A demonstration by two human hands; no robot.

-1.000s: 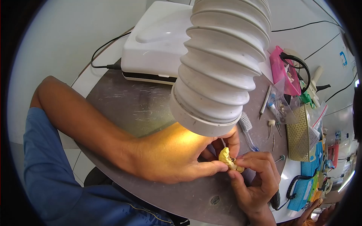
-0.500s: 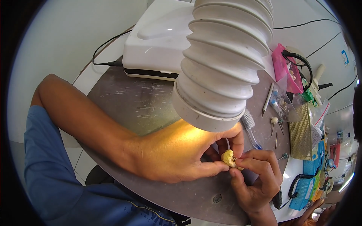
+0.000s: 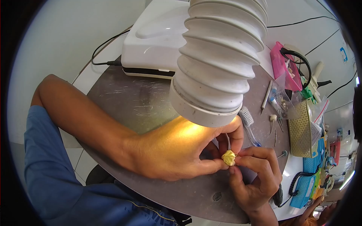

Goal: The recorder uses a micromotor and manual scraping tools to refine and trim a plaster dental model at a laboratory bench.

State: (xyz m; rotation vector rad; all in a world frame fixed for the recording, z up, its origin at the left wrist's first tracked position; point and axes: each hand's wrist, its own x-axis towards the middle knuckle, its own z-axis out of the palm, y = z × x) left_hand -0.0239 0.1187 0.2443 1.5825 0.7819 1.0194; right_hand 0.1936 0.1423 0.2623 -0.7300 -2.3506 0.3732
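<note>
"What's pinched there?"
"A lumpy, ridged yellow piece (image 3: 228, 158): the left hand (image 3: 175, 152) grips it between thumb and fingers, the right hand (image 3: 260, 179) nips its four-o'clock edge."
"And around it?"
"Ribbed white hose (image 3: 222, 56), eleven o'clock; bristly brush (image 3: 247, 117), one o'clock."

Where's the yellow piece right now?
In the head view, right of centre: the yellow piece is held between the left hand and right hand, below the white hose.

Your creased blue sleeve (image 3: 47, 158) is short, at the lower left of the frame. Your blue shirt front (image 3: 100, 205) bears faint lettering (image 3: 155, 213).
</note>
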